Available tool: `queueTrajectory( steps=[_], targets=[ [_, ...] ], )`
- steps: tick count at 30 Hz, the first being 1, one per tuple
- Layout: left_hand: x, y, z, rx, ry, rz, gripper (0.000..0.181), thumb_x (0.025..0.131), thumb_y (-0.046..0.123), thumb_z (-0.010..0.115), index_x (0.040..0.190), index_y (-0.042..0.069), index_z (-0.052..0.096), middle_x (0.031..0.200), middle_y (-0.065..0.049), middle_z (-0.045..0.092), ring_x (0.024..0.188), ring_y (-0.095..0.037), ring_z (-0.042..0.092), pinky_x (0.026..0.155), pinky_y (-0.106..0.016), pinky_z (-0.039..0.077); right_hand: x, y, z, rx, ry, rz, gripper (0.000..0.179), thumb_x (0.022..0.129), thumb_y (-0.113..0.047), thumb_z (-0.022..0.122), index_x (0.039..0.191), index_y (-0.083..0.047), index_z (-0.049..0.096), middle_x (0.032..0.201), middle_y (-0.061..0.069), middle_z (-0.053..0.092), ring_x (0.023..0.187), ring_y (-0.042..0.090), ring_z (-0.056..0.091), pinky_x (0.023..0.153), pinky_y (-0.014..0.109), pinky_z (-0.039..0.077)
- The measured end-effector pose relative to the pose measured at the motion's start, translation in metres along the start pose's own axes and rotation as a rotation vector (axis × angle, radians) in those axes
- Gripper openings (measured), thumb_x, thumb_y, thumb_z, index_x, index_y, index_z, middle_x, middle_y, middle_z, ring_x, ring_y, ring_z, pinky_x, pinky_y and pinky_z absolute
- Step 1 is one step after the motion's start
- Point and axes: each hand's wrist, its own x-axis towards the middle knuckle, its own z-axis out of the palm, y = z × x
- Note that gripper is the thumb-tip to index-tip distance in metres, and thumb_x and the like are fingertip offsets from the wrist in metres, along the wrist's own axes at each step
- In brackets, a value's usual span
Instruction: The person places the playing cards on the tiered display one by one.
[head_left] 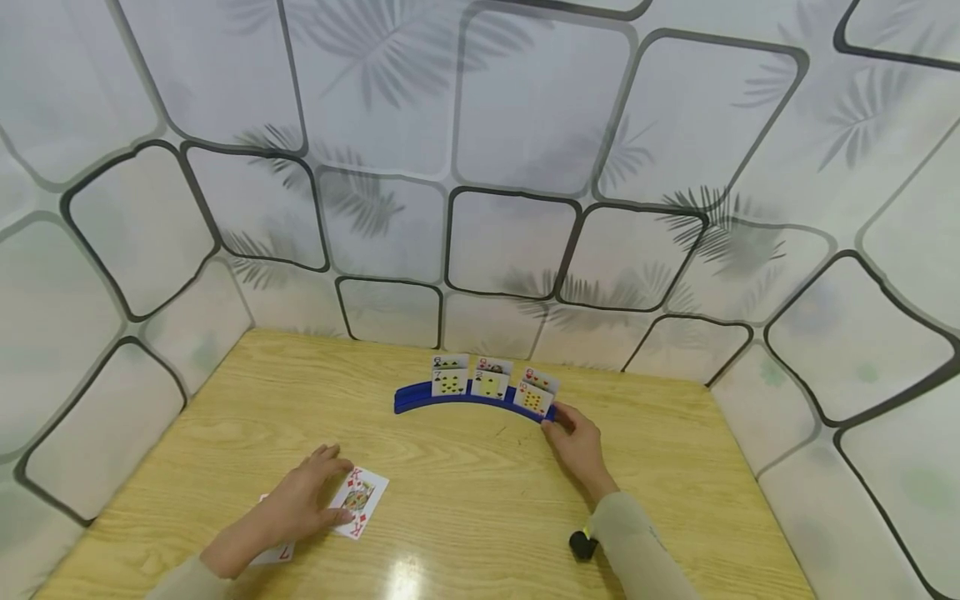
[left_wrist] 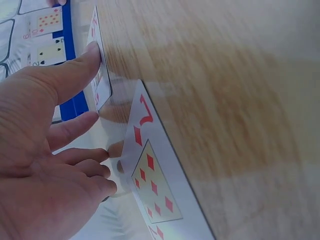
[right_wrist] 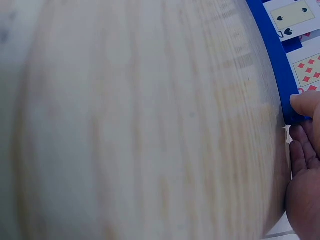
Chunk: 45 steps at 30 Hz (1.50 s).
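Observation:
My left hand (head_left: 300, 497) is over a king of diamonds card (head_left: 362, 498) at the table's front left, its thumb on the card's face and index fingertip by the upper corner. A seven of diamonds card (left_wrist: 155, 180) lies partly under that hand, largely covered in the head view. Farther back, my right hand (head_left: 579, 443) grips the right end of a curved blue card holder (head_left: 412, 398), thumb in front. Upright in the holder stand a black seven (head_left: 450, 383), a two of spades (head_left: 490, 385) and a ten of diamonds (head_left: 533, 401), each before another card.
A small black object (head_left: 581, 545) with a yellow bit lies beside the right sleeve (head_left: 637, 542). Patterned curtain-like walls (head_left: 510, 242) enclose the wooden table (head_left: 465, 475) at the back and both sides.

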Motion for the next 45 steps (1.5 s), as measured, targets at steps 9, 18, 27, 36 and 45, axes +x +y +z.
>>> queueTrajectory(
  steps=[9,18,27,36,45],
  targets=[
    [-0.001,0.001,0.000,0.021,-0.022,-0.012,0.073,0.081,0.035,0.090,0.138,-0.003,0.064,0.151,-0.044,0.044,0.141,-0.066,0.039,0.108,-0.081,0.037,0.000,0.001,0.000,0.001,-0.007,-0.011,0.046,0.099,-0.011,0.074,0.142,0.002,0.062,0.130,0.025,0.071,0.123,0.040,0.067,0.109,0.055,0.053],
    [0.000,0.003,0.000,0.001,-0.022,-0.015,0.067,0.081,0.033,0.091,0.135,0.000,0.067,0.150,-0.044,0.045,0.141,-0.067,0.039,0.107,-0.083,0.036,0.001,0.000,0.000,-0.006,-0.008,0.006,0.047,0.099,-0.011,0.074,0.142,0.002,0.062,0.132,0.024,0.071,0.124,0.039,0.067,0.109,0.054,0.053],
    [0.001,0.004,0.000,0.025,-0.017,-0.016,0.070,0.080,0.029,0.091,0.136,-0.001,0.063,0.150,-0.045,0.044,0.140,-0.067,0.039,0.107,-0.082,0.037,0.002,0.000,0.000,0.010,-0.010,0.000,0.048,0.098,-0.009,0.075,0.142,0.003,0.062,0.132,0.025,0.070,0.124,0.040,0.067,0.110,0.055,0.053],
    [0.006,0.004,0.000,-0.017,-0.010,-0.006,0.066,0.077,0.023,0.094,0.129,0.001,0.060,0.146,-0.039,0.051,0.139,-0.067,0.042,0.112,-0.079,0.034,0.001,-0.001,-0.001,-0.004,-0.011,-0.004,0.048,0.098,-0.010,0.074,0.142,0.003,0.061,0.131,0.025,0.071,0.124,0.040,0.067,0.109,0.055,0.053],
    [0.019,0.003,0.002,-0.061,0.078,0.003,0.062,0.085,0.012,0.089,0.131,0.002,0.050,0.129,-0.022,0.071,0.123,-0.047,0.066,0.107,-0.062,0.051,0.001,-0.001,-0.002,-0.004,-0.030,0.010,0.050,0.099,-0.012,0.074,0.145,0.001,0.060,0.135,0.024,0.069,0.127,0.040,0.065,0.111,0.054,0.052]
  ],
)
